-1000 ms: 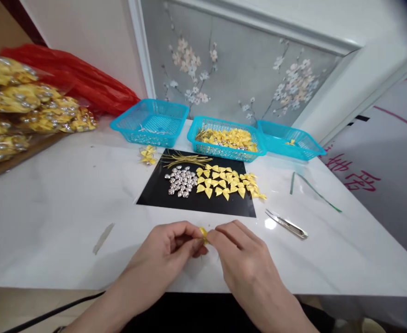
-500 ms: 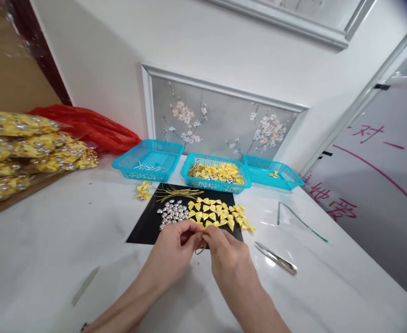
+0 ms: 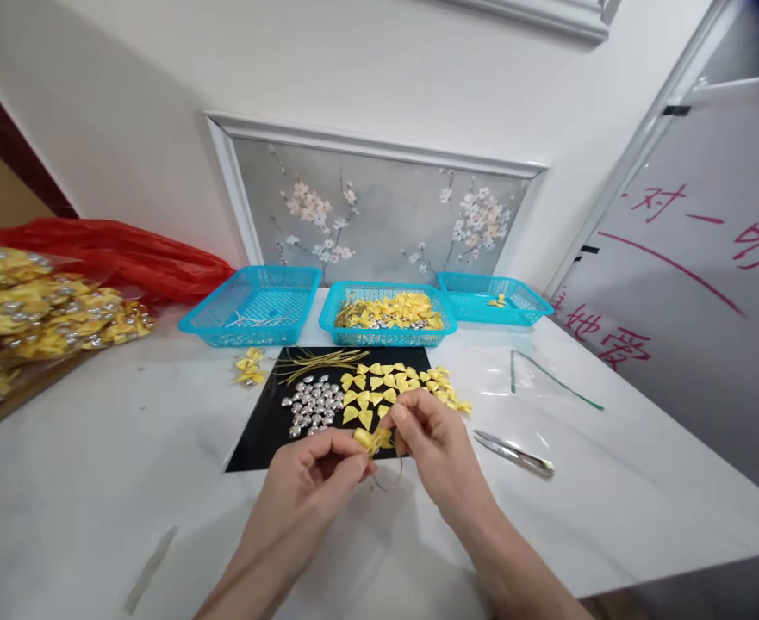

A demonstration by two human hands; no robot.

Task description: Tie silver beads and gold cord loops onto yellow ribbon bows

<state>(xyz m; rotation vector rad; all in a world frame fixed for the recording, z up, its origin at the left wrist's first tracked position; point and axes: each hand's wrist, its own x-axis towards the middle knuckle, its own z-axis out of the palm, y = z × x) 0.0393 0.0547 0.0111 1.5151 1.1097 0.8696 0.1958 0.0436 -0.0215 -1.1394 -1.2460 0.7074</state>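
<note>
My left hand (image 3: pixel 318 486) is closed, pinching a yellow ribbon bow (image 3: pixel 367 441) between thumb and fingertips. Beside it my right hand (image 3: pixel 440 452) pinches a thin gold cord (image 3: pixel 397 478), which hangs in a loop below the bow. Both hands are over the front edge of a black mat (image 3: pixel 256 439). On the mat lie silver heart-like beads (image 3: pixel 314 403), rows of yellow bows (image 3: pixel 382 379) and a bundle of gold cords (image 3: pixel 320 362). The fingertips partly hide the held bow.
Three blue baskets stand behind the mat: left (image 3: pixel 250 331) with white strips, middle (image 3: pixel 388 338) full of bows, right (image 3: pixel 521 319) with a few yellow pieces. Thread snips (image 3: pixel 514 454) lie to the right. Bagged bows (image 3: pixel 36 310) and a red bag (image 3: pixel 114 250) are at left.
My hands have moved apart a little, bringing the yellow bow into sight. The right hand has lifted and turned with the cord. The camera view has shifted slightly.
</note>
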